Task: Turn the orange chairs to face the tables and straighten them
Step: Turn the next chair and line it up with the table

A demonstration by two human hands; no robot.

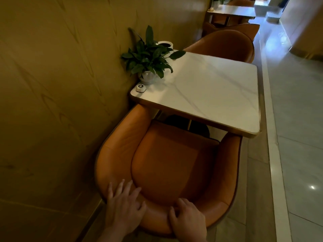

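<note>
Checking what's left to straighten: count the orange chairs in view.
3: near chair under both hands, one across the table, another behind it. More may be hidden farther back.

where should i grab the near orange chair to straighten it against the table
Grip the curved top rim of the near orange chair's backrest, from behind, one hand each side of centre. The left hand and right hand already rest there. The seat opening faces the table, so the rim is probably the easiest edge to reach.

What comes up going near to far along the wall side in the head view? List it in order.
left hand → orange chair → white puck-shaped device → potted plant → white cup → second orange chair → next table
</note>
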